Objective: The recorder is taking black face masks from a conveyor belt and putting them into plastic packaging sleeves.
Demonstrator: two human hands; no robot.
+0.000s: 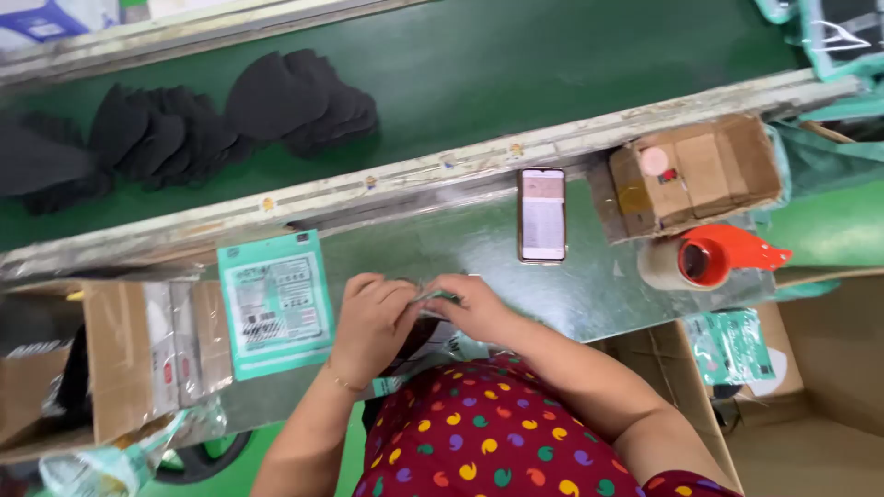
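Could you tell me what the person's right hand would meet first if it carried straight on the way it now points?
Most likely the left hand: the right hand points toward it, and they nearly touch over a small packet.

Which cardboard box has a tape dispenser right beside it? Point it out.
The small cardboard box at the table's far right; the red tape dispenser sits just below it. The open box at left has none.

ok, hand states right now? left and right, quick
Left hand: fingers curled shut on a clear plastic packet at the table edge.
Right hand: also closed on the same packet, pinching its top.
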